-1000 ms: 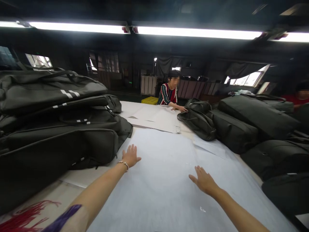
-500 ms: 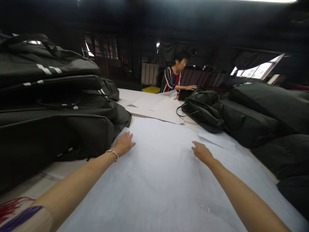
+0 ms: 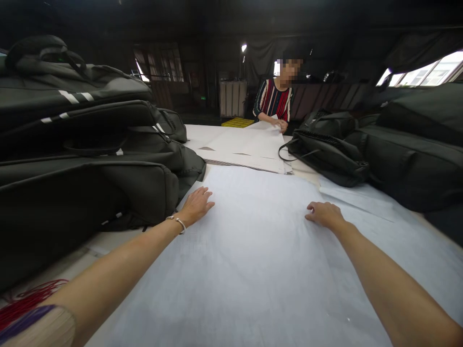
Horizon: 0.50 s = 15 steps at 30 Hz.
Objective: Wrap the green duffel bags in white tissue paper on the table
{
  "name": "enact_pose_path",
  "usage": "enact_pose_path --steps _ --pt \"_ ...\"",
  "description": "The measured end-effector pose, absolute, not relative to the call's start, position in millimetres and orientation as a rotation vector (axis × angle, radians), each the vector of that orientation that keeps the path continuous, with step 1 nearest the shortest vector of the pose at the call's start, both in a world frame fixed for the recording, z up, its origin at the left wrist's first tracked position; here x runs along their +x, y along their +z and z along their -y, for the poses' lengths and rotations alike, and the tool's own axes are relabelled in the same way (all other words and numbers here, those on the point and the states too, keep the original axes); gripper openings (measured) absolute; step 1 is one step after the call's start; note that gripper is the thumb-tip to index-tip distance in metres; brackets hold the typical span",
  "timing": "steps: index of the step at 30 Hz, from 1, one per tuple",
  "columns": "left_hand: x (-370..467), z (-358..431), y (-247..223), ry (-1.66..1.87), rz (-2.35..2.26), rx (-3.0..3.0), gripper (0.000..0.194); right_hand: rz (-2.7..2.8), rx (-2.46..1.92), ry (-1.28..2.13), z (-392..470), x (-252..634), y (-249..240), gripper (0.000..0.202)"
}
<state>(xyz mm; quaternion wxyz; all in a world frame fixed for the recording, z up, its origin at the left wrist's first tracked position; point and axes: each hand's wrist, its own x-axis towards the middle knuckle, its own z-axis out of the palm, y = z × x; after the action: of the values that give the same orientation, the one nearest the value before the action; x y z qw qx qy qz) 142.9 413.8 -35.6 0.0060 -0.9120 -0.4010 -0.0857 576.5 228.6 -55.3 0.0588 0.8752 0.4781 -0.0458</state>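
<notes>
A broad white sheet [image 3: 253,250] lies across the table in front of me. My left hand [image 3: 197,205] rests near the sheet's left edge, fingers spread, a silver bracelet on the wrist. Over the sheet's right side, my right hand [image 3: 324,214] is palm down with its fingers curled loosely and apart; nothing shows in it. Beyond the far edge of the sheet is a stack of white boards or sheets [image 3: 238,144].
Dark bags are piled high on the left [image 3: 137,188]; more dark bags [image 3: 408,159] stand on the right. A small black bag [image 3: 325,154] with a strap lies right of the stack. Behind the stack, a person in a striped top [image 3: 274,99] handles a sheet's corner.
The view has shifted a little. My right hand's fingers have curled more, while my left hand stays near the left edge. The person across has brought both hands together at the sheet's corner.
</notes>
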Motion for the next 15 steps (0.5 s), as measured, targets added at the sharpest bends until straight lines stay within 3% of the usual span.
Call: enact_pose_path --steps 7,11,15 --pt "155.2 -415.1 -16.8 -0.282 1.098 -2.894 0.048 -1.730 2.630 -0.069 -213.1 570.5 -32.1 0.013" --pt "175.8 -412.3 8.5 -0.285 0.950 -2.961 0.071 -2.070 2.497 -0.023 -183.6 555.8 10.3 0.013" --pt "197.1 -403.8 41.6 -0.269 0.744 -3.008 0.099 -2.586 2.360 0.302 -132.1 518.6 66.4 0.017"
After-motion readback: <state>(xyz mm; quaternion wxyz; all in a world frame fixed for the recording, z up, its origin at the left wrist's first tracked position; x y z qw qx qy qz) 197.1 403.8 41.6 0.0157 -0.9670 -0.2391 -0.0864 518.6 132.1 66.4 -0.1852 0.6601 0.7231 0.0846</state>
